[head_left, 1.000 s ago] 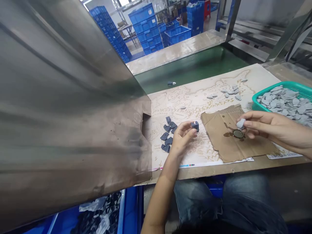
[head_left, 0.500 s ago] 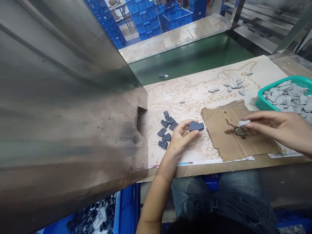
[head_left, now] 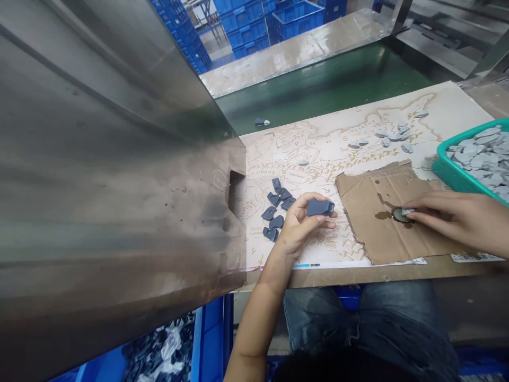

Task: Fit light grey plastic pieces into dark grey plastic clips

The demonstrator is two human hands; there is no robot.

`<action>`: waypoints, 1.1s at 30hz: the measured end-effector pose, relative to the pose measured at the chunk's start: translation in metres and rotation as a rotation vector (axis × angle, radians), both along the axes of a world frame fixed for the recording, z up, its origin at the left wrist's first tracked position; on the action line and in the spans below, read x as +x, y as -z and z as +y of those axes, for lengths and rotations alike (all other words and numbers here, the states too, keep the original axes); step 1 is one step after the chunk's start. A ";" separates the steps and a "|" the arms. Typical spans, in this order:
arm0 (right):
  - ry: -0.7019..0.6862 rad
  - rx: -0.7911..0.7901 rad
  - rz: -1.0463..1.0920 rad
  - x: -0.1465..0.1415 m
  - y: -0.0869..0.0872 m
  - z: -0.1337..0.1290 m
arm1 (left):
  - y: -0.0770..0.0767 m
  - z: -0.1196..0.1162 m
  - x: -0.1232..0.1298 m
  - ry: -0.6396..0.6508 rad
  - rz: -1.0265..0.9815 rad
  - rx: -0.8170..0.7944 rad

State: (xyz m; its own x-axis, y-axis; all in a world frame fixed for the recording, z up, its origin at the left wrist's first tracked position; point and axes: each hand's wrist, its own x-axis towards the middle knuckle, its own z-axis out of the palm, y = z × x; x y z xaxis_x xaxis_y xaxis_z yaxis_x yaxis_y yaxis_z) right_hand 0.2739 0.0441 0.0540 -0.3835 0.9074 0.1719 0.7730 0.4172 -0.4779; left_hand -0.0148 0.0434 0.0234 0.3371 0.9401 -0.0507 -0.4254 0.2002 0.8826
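Around, basket (head_left: 455, 178), metal panel (head_left: 139, 185), left hand (head_left: 299, 225) gripping dark piece (head_left: 317, 207), right hand (head_left: 457, 216) pinching chip (head_left: 406, 211)

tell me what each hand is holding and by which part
Left hand: a dark piece, by its left end and lower edge. Right hand: a pale grey piece, pinched by its right end.

The grey piece (head_left: 406, 211) has lowered to the dish (head_left: 397, 215).
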 end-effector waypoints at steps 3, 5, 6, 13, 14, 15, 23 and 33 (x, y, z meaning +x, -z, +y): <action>0.037 -0.019 0.034 -0.001 -0.005 0.000 | -0.005 -0.001 0.003 0.023 -0.036 -0.040; 0.131 0.011 0.077 -0.005 -0.010 -0.001 | -0.008 -0.002 0.005 0.040 -0.067 -0.067; 0.173 0.015 0.105 -0.007 -0.013 -0.003 | -0.010 -0.002 0.006 0.046 -0.080 -0.082; 0.234 -0.091 0.310 -0.031 -0.031 -0.010 | -0.015 0.000 0.005 0.022 -0.139 -0.219; 0.232 -0.093 0.324 -0.034 -0.032 -0.010 | -0.016 0.000 0.005 0.003 -0.148 -0.231; 0.227 -0.101 0.342 -0.037 -0.033 -0.010 | -0.016 0.000 0.005 -0.021 -0.146 -0.233; 0.189 -0.085 0.463 -0.050 -0.038 -0.013 | -0.004 0.001 0.012 -0.153 0.022 0.020; 0.231 -0.016 0.640 -0.097 -0.041 -0.023 | 0.002 -0.004 0.017 -0.393 0.068 0.571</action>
